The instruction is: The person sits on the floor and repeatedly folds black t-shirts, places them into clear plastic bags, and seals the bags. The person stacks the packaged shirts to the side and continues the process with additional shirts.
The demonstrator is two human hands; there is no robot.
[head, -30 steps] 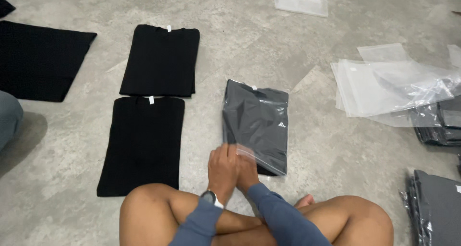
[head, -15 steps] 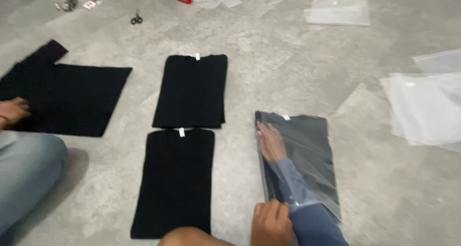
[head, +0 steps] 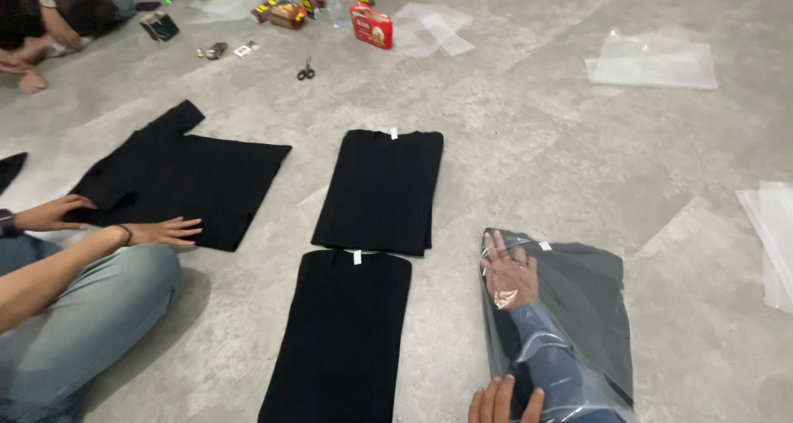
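Open grey floor (head: pixel 529 167) right of the upper folded black shirt (head: pixel 380 190) and above the clear bag (head: pixel 570 324), free for passing. Narrow strip between lower folded shirt (head: pixel 340 340) and bag. Leftward blocked by a co-worker's hand (head: pixel 165 231) on a spread black garment (head: pixel 186 175).

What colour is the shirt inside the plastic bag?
Black folded shirt in the clear plastic bag, seen from the head view.
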